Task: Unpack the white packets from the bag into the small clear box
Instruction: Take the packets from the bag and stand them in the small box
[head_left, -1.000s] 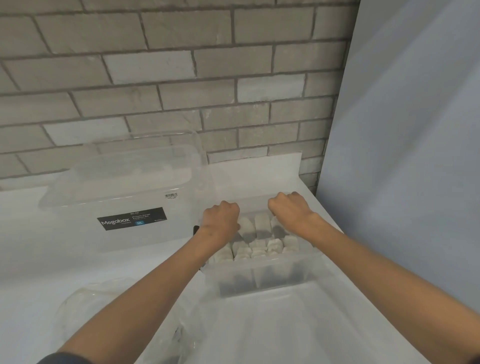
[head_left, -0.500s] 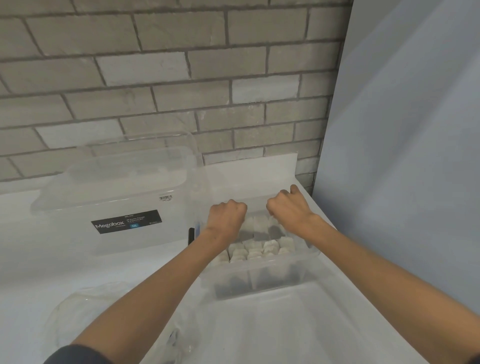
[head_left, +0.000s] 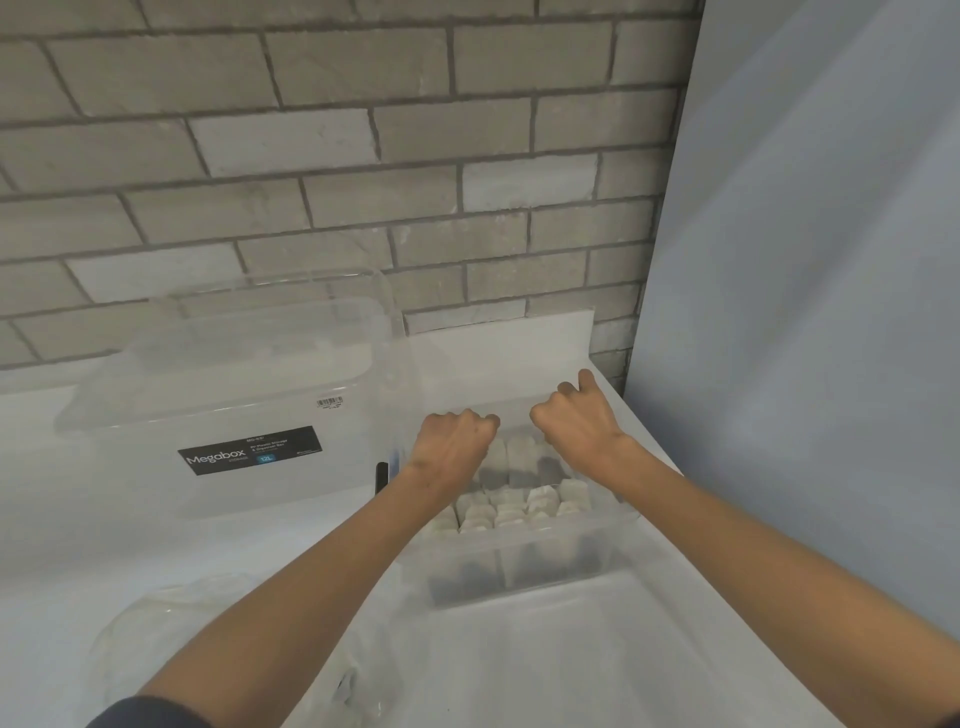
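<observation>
Reaching two curled hands into the small clear box of white packets.

The left hand and right hand sit side by side, close but apart, knuckles up and wrists bent down. Their fingers curl under into the far half of the box, and one right finger is cocked up past the far rim. What the curled fingers hold, if anything, is hidden beneath the hands, so the grip cannot be told. The packets stand upright in tight rows directly below the knuckles and just nearer the person, too crowded to count. Two clear boxes show: this one and a large clear box just left of the left hand. It carries one black label reading "Megabox" and "12L", with the smaller print unreadable, and one barcode sticker. One crumpled clear bag lies well back from the hands, left of the left forearm.
</observation>
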